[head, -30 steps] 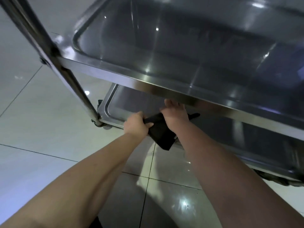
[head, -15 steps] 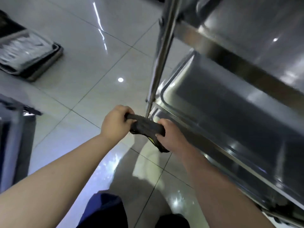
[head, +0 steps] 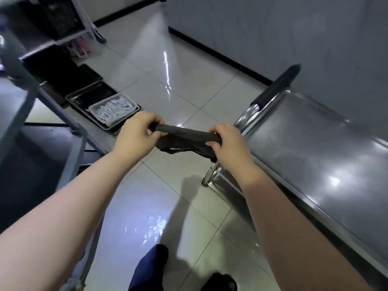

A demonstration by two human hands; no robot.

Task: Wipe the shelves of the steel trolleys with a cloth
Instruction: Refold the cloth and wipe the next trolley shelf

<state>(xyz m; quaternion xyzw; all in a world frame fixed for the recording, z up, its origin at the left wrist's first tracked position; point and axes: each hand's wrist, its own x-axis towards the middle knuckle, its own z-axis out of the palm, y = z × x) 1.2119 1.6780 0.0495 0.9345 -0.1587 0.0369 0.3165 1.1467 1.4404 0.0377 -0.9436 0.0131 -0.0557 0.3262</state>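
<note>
Left grip (head: pixel 136 133): fingers curled round the left end of the cloth (head: pixel 184 135); half a second ago it sat close to the other hand, and now it is farther out.
Right grip (head: pixel 227 141): clamped round the cloth's right end, with a loose tail hanging below it.
Cloth: dark, bunched a moment ago, now drawn out in a band between both hands; held in the air just beside the near corner of the trolley (head: pixel 315 154).
Trolley: earlier its lower shelf filled the view; now the top shelf lies to the right, seen from above.
In the way: the right hand and the cloth cover the trolley's corner post.
Floor (head: pixel 168 196): glossy tiles; a dark trouser leg (head: pixel 151 267) and a shoe (head: pixel 220 282) are nearest.
Left: a second steel frame (head: pixel 42 143).
Farther: trays (head: pixel 111 111) on the floor, then the trolley's black handle (head: pixel 277 87) by the wall (head: pixel 273 28).
</note>
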